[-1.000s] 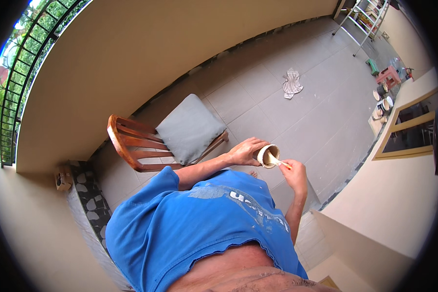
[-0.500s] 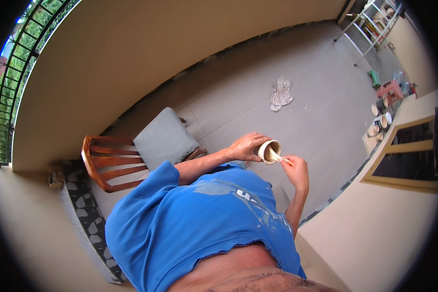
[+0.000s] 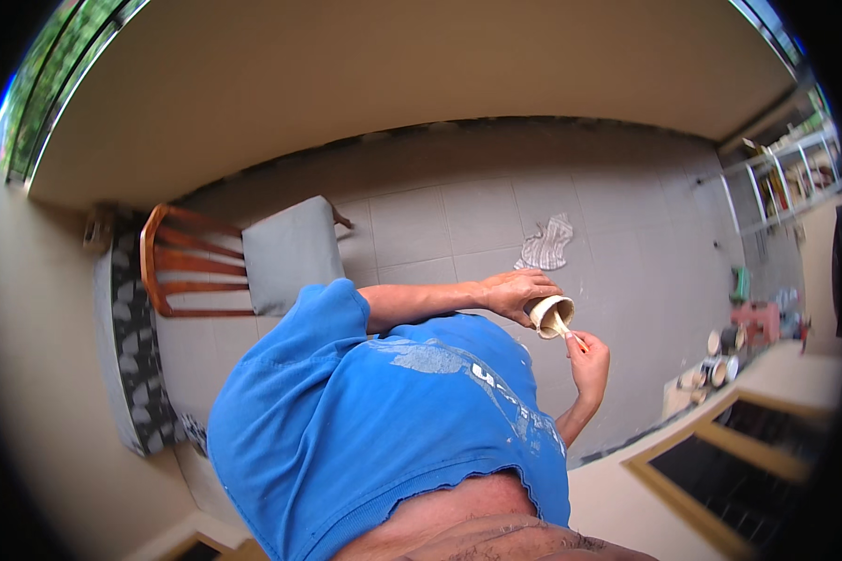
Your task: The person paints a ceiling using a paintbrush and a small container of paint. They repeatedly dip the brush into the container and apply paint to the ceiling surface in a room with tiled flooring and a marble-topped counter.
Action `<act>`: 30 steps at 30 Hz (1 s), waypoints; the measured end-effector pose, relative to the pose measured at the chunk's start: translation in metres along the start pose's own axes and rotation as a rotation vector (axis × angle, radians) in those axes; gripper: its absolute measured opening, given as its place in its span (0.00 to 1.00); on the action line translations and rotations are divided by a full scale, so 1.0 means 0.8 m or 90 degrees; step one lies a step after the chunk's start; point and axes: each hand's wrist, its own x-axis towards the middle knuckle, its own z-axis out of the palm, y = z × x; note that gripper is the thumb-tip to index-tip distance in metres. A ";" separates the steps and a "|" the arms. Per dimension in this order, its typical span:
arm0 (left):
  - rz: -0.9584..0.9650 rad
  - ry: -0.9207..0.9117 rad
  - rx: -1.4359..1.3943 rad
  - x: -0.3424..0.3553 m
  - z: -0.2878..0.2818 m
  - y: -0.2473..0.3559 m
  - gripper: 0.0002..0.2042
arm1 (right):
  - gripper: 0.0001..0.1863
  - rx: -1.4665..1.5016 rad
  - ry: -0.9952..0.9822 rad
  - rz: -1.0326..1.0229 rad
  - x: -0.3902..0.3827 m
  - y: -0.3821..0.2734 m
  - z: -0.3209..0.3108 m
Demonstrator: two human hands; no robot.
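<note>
My left hand is wrapped round a small cream-coloured paint pot, tilted so that its mouth faces toward my right. Its inside looks smeared with pale paint. The fingers of my right hand pinch the handle of a paintbrush, whose pale end reaches into the pot. The bristles are hidden within it. Both hands are held out in front of my blue, paint-stained shirt, above the tiled floor.
At the left stands a wooden chair with a grey seat. A striped cloth lies on the floor ahead. Several paint cans, a pink stool and a metal ladder are at the right. A low wall runs along the far side.
My view has turned, so the floor, chair and cloth appear shifted. Both hands keep their holds on the pot and the brush, and appear slightly lower and further right.
</note>
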 end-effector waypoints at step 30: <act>-0.244 0.383 0.153 0.568 0.373 -0.057 0.40 | 0.16 -0.161 -0.392 -0.278 0.517 0.245 -0.527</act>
